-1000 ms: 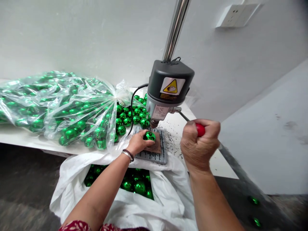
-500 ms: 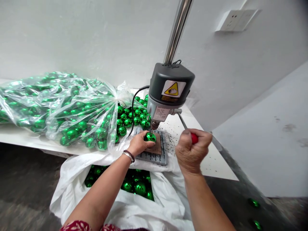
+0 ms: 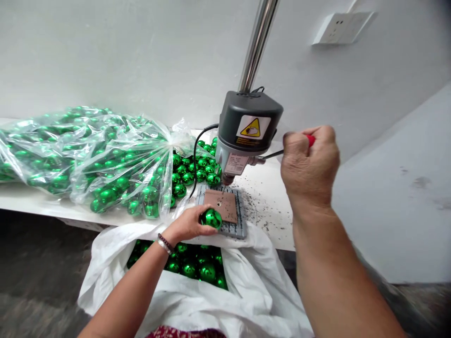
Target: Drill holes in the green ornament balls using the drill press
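We clamp the green ball [image 3: 213, 219] in our left hand [image 3: 190, 223] over the near edge of the brown board [image 3: 228, 206], with open room beneath the drill chuck [image 3: 229, 179]. Our right hand [image 3: 312, 164] is closed around the red knob [image 3: 310, 140], well apart from the board's right edge.

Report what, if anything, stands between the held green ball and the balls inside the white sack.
In view, the thumb of the left hand, then the near edge of the grey base and the far rim of the white sack, lie between the green ball and the balls inside. Nothing else visible stands there.
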The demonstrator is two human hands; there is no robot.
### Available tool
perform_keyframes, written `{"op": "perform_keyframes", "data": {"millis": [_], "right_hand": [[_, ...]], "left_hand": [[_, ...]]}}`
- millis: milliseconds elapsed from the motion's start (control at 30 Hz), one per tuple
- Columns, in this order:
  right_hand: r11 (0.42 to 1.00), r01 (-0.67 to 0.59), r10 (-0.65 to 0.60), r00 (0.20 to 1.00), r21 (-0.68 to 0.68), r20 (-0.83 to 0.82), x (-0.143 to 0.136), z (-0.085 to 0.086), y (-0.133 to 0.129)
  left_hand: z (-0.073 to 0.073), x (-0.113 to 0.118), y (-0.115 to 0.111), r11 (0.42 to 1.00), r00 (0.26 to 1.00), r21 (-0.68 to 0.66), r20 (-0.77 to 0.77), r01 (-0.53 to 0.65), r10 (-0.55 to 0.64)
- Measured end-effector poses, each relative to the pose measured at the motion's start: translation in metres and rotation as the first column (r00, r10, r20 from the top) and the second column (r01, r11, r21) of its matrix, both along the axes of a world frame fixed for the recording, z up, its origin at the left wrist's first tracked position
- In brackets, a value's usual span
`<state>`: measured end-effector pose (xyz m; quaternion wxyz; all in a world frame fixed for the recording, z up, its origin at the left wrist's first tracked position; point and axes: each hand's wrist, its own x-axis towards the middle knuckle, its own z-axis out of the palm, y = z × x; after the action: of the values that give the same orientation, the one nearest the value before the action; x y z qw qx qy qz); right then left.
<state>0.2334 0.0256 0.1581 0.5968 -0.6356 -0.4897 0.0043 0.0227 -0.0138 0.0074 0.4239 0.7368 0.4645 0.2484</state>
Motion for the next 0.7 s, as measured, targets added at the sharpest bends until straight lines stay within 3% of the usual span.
{"op": "perform_keyframes", "data": {"millis": [100, 200, 367, 500, 700], "right_hand": [[1.0, -0.001, 0.0, 1.0, -0.019, -0.019, -0.003, 0.001, -0.004], [1.0, 0.003, -0.003, 0.999, -0.01, -0.052, -0.003, -0.003, -0.004], [1.0, 0.02, -0.02, 0.999, 0.006, -0.04, -0.001, -0.009, -0.004], [1.0, 0.021, -0.021, 0.999, 0.016, -0.047, -0.001, -0.009, -0.005], [0.997, 0.019, -0.018, 1.0, 0.072, -0.018, 0.001, -0.011, -0.006]], "left_hand": [[0.004, -0.022, -0.008, 0.997, 0.998, -0.056, -0.036, 0.053, -0.055], [0.006, -0.024, 0.002, 0.994, 0.994, -0.02, -0.02, -0.106, 0.106], [0.008, 0.016, 0.055, 0.931, 0.93, 0.025, -0.042, -0.365, 0.366], [0.008, 0.052, 0.094, 0.914, 0.879, 0.154, -0.252, -0.376, 0.405], [0.002, 0.067, 0.114, 0.936, 0.795, 0.185, -0.495, -0.299, 0.352]]}}
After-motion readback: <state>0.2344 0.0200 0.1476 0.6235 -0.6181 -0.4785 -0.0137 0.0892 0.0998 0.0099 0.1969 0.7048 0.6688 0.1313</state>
